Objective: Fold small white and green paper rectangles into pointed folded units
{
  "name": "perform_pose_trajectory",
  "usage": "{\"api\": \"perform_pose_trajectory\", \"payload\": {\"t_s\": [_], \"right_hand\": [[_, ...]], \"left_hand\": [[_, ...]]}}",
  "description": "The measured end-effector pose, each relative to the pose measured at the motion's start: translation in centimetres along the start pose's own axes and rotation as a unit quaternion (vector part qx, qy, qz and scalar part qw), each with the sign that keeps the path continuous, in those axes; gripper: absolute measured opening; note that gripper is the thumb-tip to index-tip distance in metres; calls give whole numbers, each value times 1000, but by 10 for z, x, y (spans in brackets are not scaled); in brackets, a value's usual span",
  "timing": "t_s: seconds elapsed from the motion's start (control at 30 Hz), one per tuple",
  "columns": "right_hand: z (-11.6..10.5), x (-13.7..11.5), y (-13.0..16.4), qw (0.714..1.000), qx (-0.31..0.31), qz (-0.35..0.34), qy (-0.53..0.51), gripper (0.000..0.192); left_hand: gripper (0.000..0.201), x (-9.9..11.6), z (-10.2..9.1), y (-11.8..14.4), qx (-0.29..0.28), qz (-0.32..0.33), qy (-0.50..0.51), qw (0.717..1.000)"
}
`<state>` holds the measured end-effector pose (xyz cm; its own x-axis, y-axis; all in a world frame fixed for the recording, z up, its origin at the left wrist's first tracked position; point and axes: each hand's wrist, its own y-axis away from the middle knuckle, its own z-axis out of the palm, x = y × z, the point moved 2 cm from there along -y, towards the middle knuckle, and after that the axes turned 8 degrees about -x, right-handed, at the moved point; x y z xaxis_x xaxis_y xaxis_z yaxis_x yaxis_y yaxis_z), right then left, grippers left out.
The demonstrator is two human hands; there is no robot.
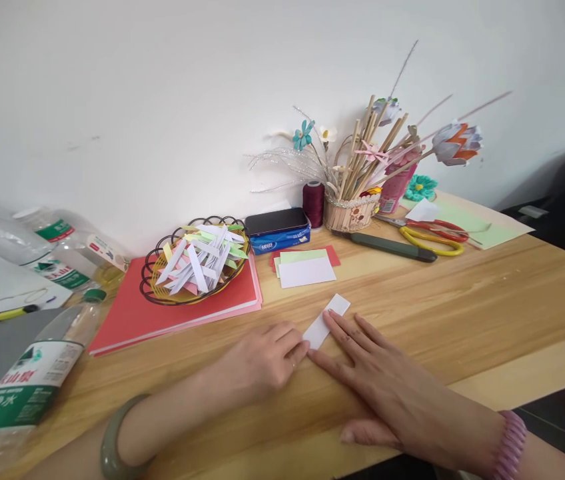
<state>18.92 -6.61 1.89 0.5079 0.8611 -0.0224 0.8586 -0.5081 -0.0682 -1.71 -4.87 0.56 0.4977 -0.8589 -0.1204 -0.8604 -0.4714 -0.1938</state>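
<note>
A narrow folded strip of white paper point(326, 321) lies on the wooden table point(462, 313) in front of me. My left hand point(262, 360) pinches its near end with curled fingers. My right hand point(382, 387) lies flat, fingers spread, its fingertips pressing on the strip's near right edge. A green bangle is on my left wrist, a pink band on my right.
A wire basket point(195, 261) of folded paper strips sits on a red paper stack point(137, 317). Small paper cards point(306, 267), a tissue pack with a phone point(277, 230), a stick-and-paper-flower holder point(352, 210), scissors point(432, 237) and a knife point(392, 247) stand behind. Plastic bottles point(22, 380) lie at the left.
</note>
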Motion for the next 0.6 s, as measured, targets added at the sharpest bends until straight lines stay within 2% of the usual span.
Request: {"api": "perform_pose_trajectory", "payload": {"t_s": [0.17,0.33,0.5,0.6], "right_hand": [[3,3,4,999,19,17,43,79],[3,24,7,997,8,36,63,63],[4,50,14,994,31,74,68,59],[3,48,12,994,44,71,64,59]], "left_hand": [[13,4,-6,0,-16,26,-22,999],[16,4,-8,-2,-35,29,-9,999],[17,4,-7,-1,-24,22,-6,999],[17,5,-5,-1,-16,13,-2,1000]]}}
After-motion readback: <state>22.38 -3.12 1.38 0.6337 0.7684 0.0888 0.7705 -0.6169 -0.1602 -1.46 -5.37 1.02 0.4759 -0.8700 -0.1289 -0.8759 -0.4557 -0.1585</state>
